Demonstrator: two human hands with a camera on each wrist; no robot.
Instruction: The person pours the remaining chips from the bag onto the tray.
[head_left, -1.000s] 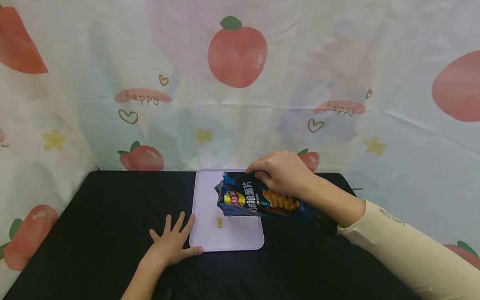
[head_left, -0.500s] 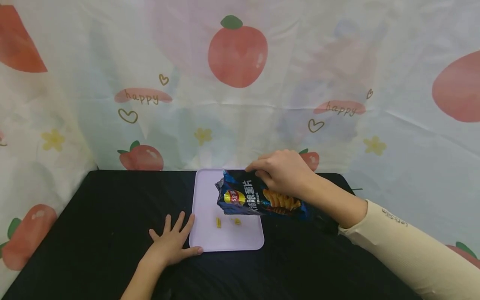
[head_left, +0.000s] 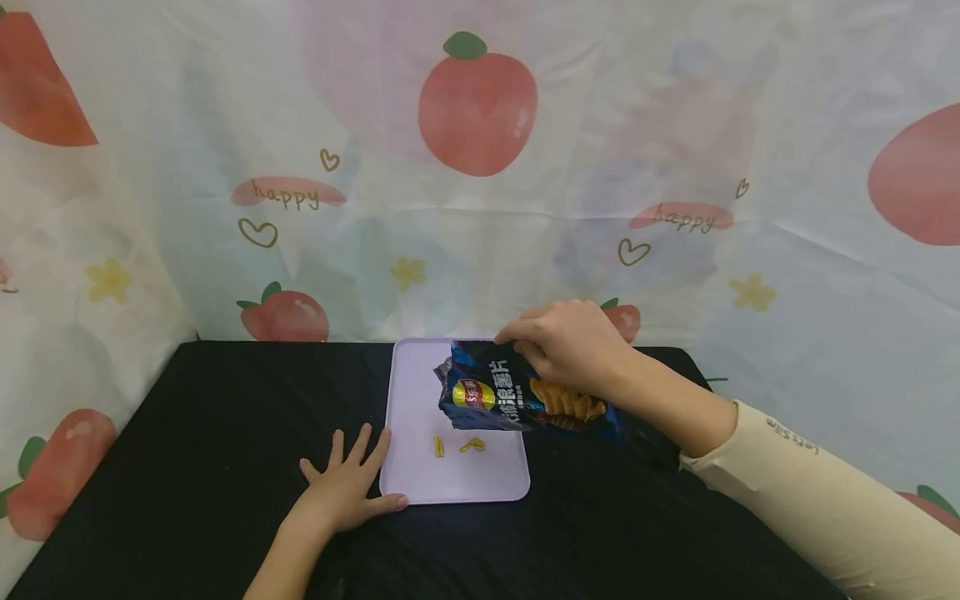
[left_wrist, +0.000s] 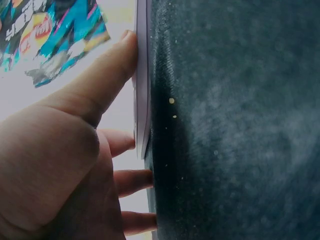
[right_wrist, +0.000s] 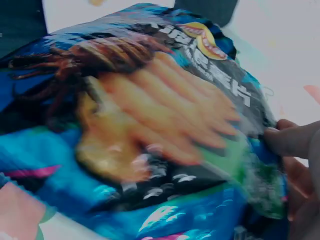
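Note:
My right hand (head_left: 573, 346) pinches the upper edge of a dark blue bag of potato chips (head_left: 517, 396), held sideways above a pale purple tray (head_left: 457, 483). The bag's torn mouth faces left. In the right wrist view the bag (right_wrist: 150, 115) fills most of the picture, with thumb and fingers on its edge. A few yellow chip pieces (head_left: 472, 445) lie on the tray under the bag. My left hand (head_left: 341, 492) is spread at the tray's near left corner. In the left wrist view its thumb (left_wrist: 112, 67) touches the tray's side (left_wrist: 142, 90).
The tray stands on a black cloth-covered table (head_left: 247, 433). Small crumbs (left_wrist: 171, 101) dot the cloth beside the tray. A printed fabric backdrop (head_left: 510, 242) rises behind the table and along its left side.
More yellow chip pieces have dropped onto the tray, right of the first one. The bag and both hands stay nearly where they were.

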